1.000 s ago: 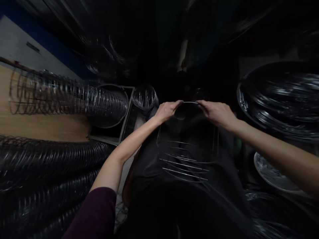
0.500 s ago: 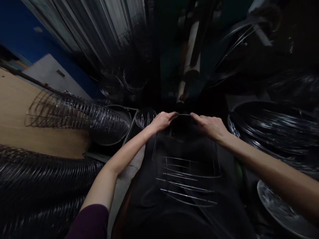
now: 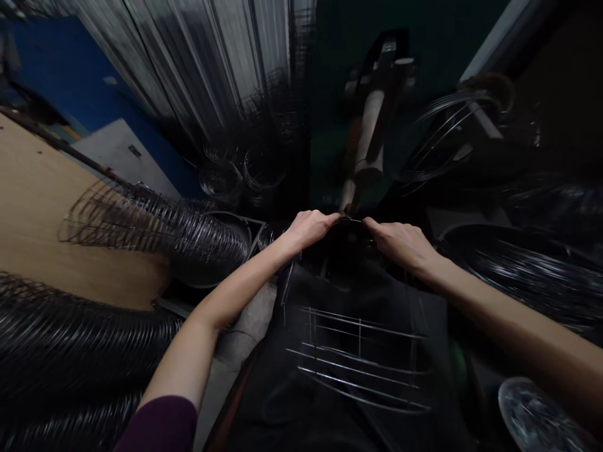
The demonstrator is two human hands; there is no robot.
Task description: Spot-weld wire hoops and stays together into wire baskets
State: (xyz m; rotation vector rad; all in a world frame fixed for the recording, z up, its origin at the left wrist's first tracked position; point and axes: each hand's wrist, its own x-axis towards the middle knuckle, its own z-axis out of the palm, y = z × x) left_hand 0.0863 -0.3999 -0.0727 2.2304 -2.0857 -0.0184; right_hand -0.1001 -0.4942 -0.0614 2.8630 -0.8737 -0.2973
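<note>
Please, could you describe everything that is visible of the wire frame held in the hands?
The silvery, open frame of thin metal wire has several long, slightly bowed wires crossed by shorter ones. Its near part is above the smooth black cloth; whether they touch is unclear. The bare left hand and bare right hand grip what looks like its far edge. Dimness hides its full shape.

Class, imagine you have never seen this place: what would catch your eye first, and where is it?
Probably the bare left hand and right hand, pale against the dark centre, gripping a thin wire below a pale cylinder. Nearer the viewer, a wire frame gleams against dark cloth. Off to the left, a long wire coil stands out beside a tan board.
</note>
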